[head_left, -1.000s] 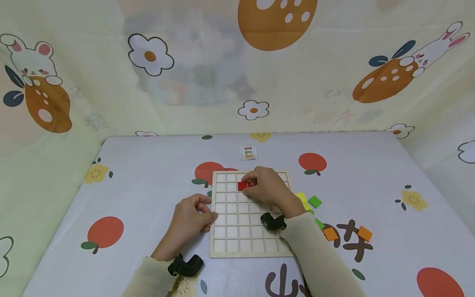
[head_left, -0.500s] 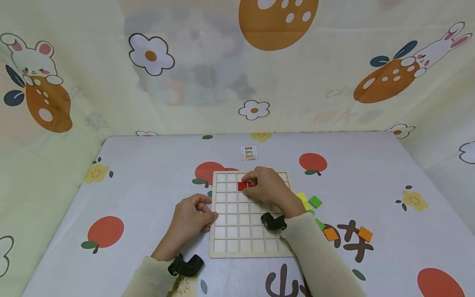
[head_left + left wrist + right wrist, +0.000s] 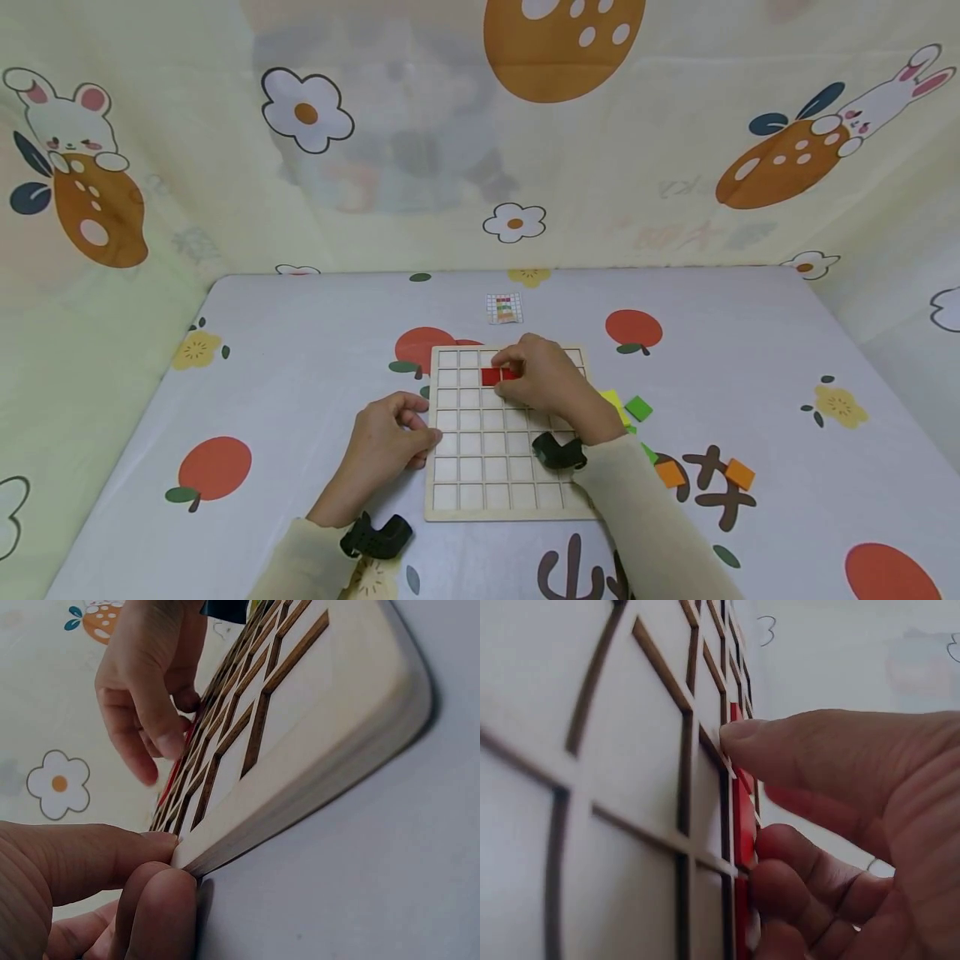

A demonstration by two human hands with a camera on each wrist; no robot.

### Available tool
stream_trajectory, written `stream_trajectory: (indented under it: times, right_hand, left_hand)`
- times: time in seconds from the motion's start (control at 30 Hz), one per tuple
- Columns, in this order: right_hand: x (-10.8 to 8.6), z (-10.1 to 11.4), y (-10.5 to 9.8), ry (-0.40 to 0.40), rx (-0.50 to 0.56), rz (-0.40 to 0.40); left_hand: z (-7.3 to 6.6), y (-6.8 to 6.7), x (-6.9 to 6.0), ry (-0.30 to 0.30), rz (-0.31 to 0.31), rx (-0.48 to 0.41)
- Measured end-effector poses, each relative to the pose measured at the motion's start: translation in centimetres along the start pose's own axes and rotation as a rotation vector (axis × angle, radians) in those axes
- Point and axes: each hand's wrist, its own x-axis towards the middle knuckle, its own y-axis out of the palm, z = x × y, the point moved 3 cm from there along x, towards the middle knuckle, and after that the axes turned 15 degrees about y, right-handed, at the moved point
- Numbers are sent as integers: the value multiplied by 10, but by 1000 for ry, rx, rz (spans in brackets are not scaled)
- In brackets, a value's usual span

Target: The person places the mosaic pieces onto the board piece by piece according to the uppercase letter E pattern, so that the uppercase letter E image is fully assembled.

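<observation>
A pale wooden grid board point(image 3: 483, 446) lies flat on the table. My left hand point(image 3: 392, 435) grips its left edge, with the thumb and forefinger against the rim point(image 3: 225, 844) in the left wrist view. My right hand point(image 3: 551, 379) reaches over the upper part of the board. Its thumb and fingers are around a flat red square tile point(image 3: 744, 825) set among the grid lines. Another red tile point(image 3: 490, 377) sits directly left of it in the same row. The right hand covers part of the red row, so its far end is hidden in the head view.
Right of the board lie loose yellow point(image 3: 617, 407), green point(image 3: 638, 407) and orange tiles point(image 3: 739, 474), some partly behind the right forearm. A small card point(image 3: 504, 308) with a coloured grid pattern lies beyond the board. Printed cloth covers the table point(image 3: 300, 358) and hangs around it.
My right hand has shifted slightly to the right over the last half second, and more of the second red tile shows. The left hand and the board have stayed in place.
</observation>
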Motion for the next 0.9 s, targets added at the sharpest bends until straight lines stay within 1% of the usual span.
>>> stream_trajectory:
  times: [0.1,0.27,0.4,0.57,0.73,0.9]
  right_hand:
    - [-6,-7,-7,-15,44,-14]
    - [-17,-29,-23,-2,83,-55]
    - [-27,-49,-36,33,85,-89]
    - [-38,-69,-50,67,87,-115]
    - [-48,-82,-58,101,80,-130]
    - [-53,-91,-60,114,58,-127]
  left_hand:
    - [0,1,0,5,2,3]
    - [1,1,-1,10,1,-3]
    - [1,0,-1,7,0,-3]
    - [0,0,-1,0,1,-5]
    - [-1,-1,-1,-7,-2,0]
    - [-1,-2,-1,-8,-13,-5]
